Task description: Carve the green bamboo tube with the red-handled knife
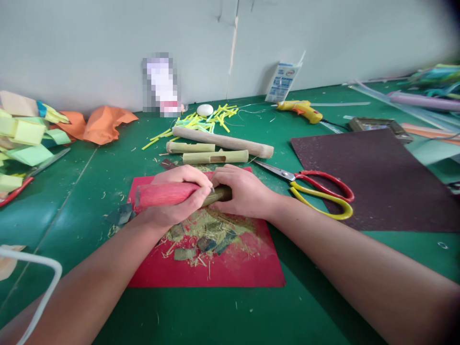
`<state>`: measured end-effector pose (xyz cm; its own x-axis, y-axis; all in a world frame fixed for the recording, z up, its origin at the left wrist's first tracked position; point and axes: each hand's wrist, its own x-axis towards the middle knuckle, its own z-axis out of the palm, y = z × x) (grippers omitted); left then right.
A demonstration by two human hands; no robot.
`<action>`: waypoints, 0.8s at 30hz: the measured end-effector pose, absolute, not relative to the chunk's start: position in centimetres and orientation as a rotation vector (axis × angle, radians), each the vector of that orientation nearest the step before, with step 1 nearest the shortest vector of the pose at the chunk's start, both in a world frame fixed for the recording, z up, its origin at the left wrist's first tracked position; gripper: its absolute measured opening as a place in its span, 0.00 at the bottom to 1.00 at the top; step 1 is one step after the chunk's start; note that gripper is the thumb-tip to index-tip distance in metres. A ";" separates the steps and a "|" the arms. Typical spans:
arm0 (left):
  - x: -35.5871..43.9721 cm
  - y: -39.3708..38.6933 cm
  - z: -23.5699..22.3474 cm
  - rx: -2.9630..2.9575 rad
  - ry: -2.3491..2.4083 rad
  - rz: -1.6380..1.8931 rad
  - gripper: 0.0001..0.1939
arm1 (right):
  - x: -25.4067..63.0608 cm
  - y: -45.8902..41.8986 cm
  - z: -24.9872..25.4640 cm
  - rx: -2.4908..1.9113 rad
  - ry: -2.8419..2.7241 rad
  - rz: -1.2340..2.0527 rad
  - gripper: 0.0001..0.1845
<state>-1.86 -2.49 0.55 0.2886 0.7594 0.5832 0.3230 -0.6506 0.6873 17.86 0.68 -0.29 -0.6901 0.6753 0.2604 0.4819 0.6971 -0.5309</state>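
Note:
My left hand (187, 174) is closed around the thick red handle of a tool (163, 194). Its working end is mostly hidden by my fingers, so its kind is unclear. My right hand (246, 192) grips a short greenish bamboo piece (216, 196), its fingers curled over the far side. The tool's tip meets or nearly meets the bamboo between both hands. Below them lies a red mat (247, 268) strewn with sawdust (212, 221), fine splinters and several dark bark-like chips (185, 254). Just beyond the mat rest two bamboo pieces with cut notches (233, 156) and a longer pale stick (230, 142).
Scissors with red and yellow handles (305, 182) lie right of the mat, partly on a dark brown board (381, 182). A yellow glue gun (302, 110), a carton (283, 81) and yellow straw pieces (201, 123) sit farther back. Folded paper (28, 132) is piled left.

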 end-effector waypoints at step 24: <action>-1.6 -1.9 1.2 2.251 0.726 1.180 0.05 | 18.0 0.6 -0.4 -0.887 -2.472 0.605 0.11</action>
